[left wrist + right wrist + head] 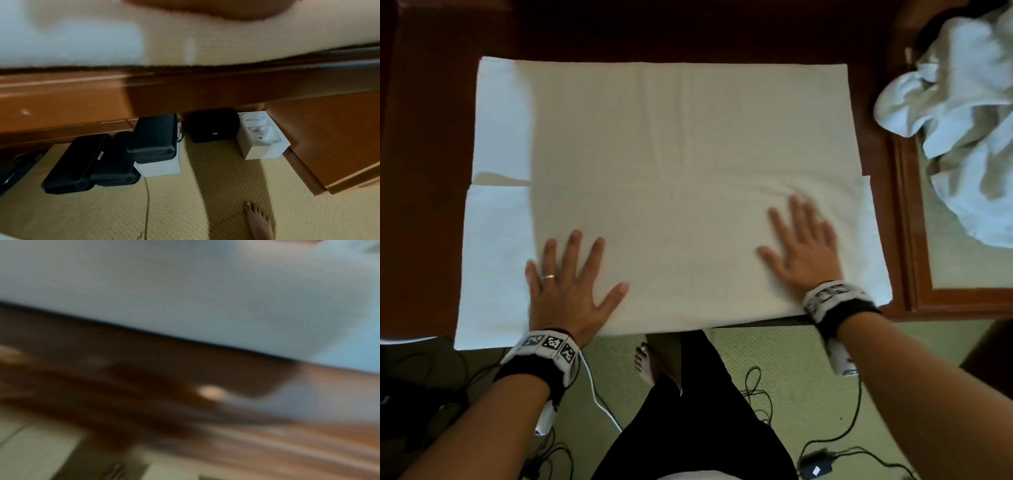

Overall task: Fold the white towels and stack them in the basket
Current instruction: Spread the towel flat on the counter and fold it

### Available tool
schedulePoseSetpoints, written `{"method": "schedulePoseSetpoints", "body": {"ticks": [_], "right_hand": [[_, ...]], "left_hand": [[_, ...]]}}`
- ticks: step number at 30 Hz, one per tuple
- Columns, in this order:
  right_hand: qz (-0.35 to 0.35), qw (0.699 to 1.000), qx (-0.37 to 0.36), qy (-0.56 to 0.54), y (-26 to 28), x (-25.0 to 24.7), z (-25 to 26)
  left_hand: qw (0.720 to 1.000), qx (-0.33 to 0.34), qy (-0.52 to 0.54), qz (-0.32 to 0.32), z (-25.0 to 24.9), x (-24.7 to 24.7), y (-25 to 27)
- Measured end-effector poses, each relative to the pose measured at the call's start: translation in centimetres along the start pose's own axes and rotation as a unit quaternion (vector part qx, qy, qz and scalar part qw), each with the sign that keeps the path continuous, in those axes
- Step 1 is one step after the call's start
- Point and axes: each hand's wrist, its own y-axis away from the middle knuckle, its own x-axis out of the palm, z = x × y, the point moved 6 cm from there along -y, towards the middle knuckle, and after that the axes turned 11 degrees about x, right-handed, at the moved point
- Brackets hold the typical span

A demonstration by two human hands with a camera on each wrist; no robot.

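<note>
The white towel [671, 164] is lying spread flat on the dark wooden counter [428, 171], with its near portion folded over so that a second layer is covering the edge closest to the person. The left hand [566, 291] is pressing palm-down on the near-left area of this folded layer, fingers straight and splayed, gripping nothing. The right hand [803, 245] is pressing flat on the near-right area, fingers likewise spread and holding nothing; its fingertips are appearing slightly blurred. The two hands are sitting well apart on the same fold. A heap of crumpled white towels [959, 113] is lying to the right, beyond the counter's corner. In the left wrist view, black cases [115, 155] and a white box [263, 139] are standing on the carpet [185, 211] under the counter. The right wrist view is too blurred to read beyond towel and wood.
</note>
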Motion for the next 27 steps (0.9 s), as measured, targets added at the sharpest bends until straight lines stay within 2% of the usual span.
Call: {"method": "schedulePoseSetpoints", "body": {"ticks": [2,4,5,7,9,10,11,13,15,17,18,20,22,24,27], "right_hand": [[0.016,0.991,0.127,-0.035,-1.6,-1.4,-5.6],[0.006,0.984,0.173,-0.043,-2.4,-2.6,-6.6],[-0.010,0.987,0.153,-0.045,-2.4,-3.2,-5.1],[-0.023,0.998,0.049,-0.045,-1.6,-3.5,0.2],[0.011,0.998,-0.053,-0.021,-0.1,-2.1,5.0],[0.035,0.997,-0.066,-0.008,0.4,-1.3,6.2],[0.049,0.997,-0.060,-0.003,0.6,-0.9,6.5],[0.051,0.997,-0.051,-0.010,0.3,-0.8,6.1],[0.056,0.996,-0.068,-0.007,-0.1,-1.0,5.8],[0.065,0.995,-0.079,-0.006,-0.7,-1.4,5.8],[0.067,0.995,-0.077,-0.004,-0.9,-1.6,5.8],[0.063,0.996,-0.058,0.004,-0.6,-2.1,5.7],[0.070,0.997,-0.020,0.000,0.8,-2.0,5.1],[0.096,0.995,0.008,-0.013,3.0,-1.3,4.3],[0.123,0.992,0.005,-0.009,5.0,-1.7,4.0]], "left_hand": [[1.000,-0.004,0.008,-0.008,-0.4,-0.9,-0.6],[1.000,-0.002,0.013,-0.019,-1.0,-1.9,-1.7],[1.000,0.013,0.012,-0.019,-1.8,-2.4,-2.5],[0.997,0.080,-0.002,-0.010,-4.0,-2.7,-4.2],[0.989,0.142,-0.023,0.013,-5.2,-2.5,-5.6],[0.989,0.141,-0.030,0.021,-4.4,-2.4,-6.2],[0.993,0.116,-0.029,0.024,-2.7,-2.5,-6.7],[0.999,0.023,-0.030,0.019,2.7,-3.0,-6.7],[0.996,-0.078,-0.023,0.032,7.9,-3.8,-5.8],[0.989,-0.140,-0.025,0.030,10.5,-5.0,-4.9],[0.990,-0.131,-0.041,0.010,10.4,-5.6,-4.7],[0.998,-0.040,-0.043,-0.021,7.8,-6.1,-4.1],[0.999,0.045,-0.019,0.005,4.8,-4.7,-2.3],[0.998,0.021,0.006,0.057,3.6,-3.2,0.0],[0.998,-0.016,0.030,0.044,3.5,-4.7,0.7]]}}
